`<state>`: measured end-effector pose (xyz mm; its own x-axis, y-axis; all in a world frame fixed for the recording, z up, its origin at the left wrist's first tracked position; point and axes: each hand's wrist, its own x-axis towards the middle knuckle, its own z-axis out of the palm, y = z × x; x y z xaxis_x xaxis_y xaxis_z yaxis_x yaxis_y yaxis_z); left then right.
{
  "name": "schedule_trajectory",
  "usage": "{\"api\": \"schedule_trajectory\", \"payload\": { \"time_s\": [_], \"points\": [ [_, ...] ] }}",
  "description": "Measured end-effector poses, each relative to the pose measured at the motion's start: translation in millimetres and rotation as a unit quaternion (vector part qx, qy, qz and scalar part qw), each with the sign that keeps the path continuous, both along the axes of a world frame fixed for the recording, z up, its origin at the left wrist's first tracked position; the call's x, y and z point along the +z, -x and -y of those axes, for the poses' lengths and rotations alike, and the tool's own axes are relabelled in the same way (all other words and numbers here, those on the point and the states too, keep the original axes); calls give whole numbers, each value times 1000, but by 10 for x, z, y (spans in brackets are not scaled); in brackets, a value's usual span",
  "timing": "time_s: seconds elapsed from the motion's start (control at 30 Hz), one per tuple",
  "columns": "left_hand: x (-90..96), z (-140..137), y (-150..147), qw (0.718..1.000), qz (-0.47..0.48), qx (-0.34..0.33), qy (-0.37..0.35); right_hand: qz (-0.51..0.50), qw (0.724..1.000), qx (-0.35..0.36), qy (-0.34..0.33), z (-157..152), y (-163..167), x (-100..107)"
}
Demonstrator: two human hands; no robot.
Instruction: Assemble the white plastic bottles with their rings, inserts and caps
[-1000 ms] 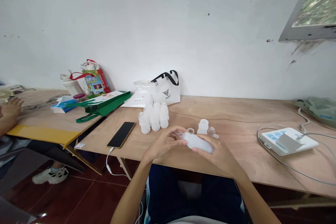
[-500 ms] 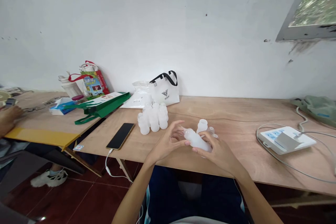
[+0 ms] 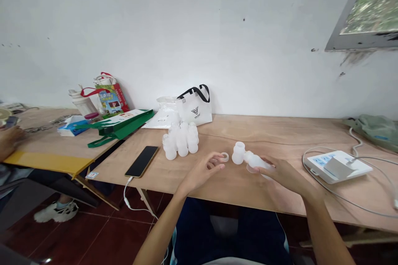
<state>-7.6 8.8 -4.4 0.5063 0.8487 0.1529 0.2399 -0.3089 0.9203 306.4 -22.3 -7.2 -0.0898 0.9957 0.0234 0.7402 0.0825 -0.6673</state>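
Note:
My left hand (image 3: 205, 170) is closed in a pinch over the table, its fingertips on a small translucent ring-shaped cap (image 3: 224, 157). To its right, my right hand (image 3: 281, 173) grips a translucent white plastic bottle (image 3: 257, 162), which is tilted with its neck towards the left. An open-mouthed white bottle (image 3: 238, 154) stands upright just beyond that neck. Something clear shows under the tilted bottle, partly hidden. On the left of the table, several matching bottles (image 3: 181, 143) stand close together, with clear caps on at least some.
A phone (image 3: 142, 161) with a charging cable lies left of the bottles. Behind are a white tote bag (image 3: 195, 107) and a plastic packet (image 3: 161, 116). A white device (image 3: 338, 165) with cables sits at right. Another person's hand (image 3: 10, 138) rests at the far left table.
My hands have moved apart. The right hand has carried the tilted bottle to the right, and the left hand now has the ring-shaped cap away from it.

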Motion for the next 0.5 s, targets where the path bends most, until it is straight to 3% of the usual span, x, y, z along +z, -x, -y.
{"api": "schedule_trajectory", "payload": {
  "time_s": [0.17,0.23,0.3,0.4,0.5],
  "points": [
    [-266,-30,-132,995,-96,-26,-16,-30,992,103,64,34,335,19],
    [-311,-24,-178,993,-107,-51,-16,-47,981,173,77,63,510,49],
    [-314,-31,-201,994,-95,-59,-20,-57,974,199,86,81,633,69],
    [-257,-92,-152,998,-60,-11,-26,-71,983,154,65,73,651,71],
    [-146,-189,4,998,31,61,9,-68,995,77,7,46,503,70]
  ]
}}
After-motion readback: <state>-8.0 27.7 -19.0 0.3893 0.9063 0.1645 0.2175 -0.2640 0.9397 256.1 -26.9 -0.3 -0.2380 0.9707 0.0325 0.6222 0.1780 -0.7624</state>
